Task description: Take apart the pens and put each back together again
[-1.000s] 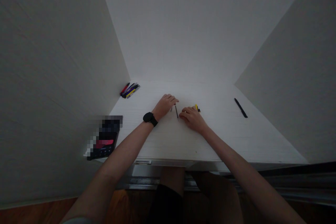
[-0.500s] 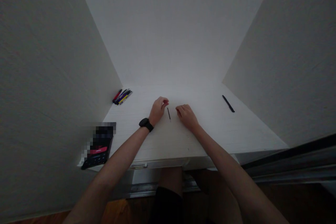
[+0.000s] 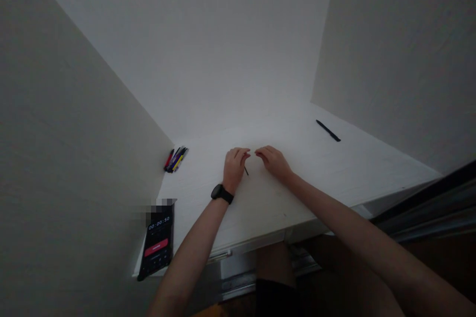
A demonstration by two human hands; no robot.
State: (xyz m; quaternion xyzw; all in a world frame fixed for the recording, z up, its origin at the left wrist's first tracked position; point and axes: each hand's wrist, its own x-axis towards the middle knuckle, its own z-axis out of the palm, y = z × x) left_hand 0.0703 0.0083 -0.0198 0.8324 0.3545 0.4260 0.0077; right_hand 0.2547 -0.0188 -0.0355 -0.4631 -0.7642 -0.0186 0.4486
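Note:
My left hand (image 3: pixel 235 162), with a black watch (image 3: pixel 222 193) on its wrist, is closed in a pinch over the middle of the white desk. Facing it across a small gap, my right hand (image 3: pixel 274 160) also has its thumb and fingers pressed together. Whatever is between the fingertips of either hand is too small to make out. A thin dark stick like a pen refill (image 3: pixel 246 171) lies on the desk just beside my left hand, its upper part hidden by that hand.
Several pens (image 3: pixel 175 160) lie in a bunch at the left wall. A phone (image 3: pixel 157 242) showing a running timer rests at the desk's front left corner. To the right lies a single black pen (image 3: pixel 327 130). Walls close off the desk (image 3: pixel 256 213) at the back and sides.
The camera view has turned and tilted. My two hands have come closer together, fingertips nearly meeting. My left hand now covers part of the thin dark stick, which was fully visible before.

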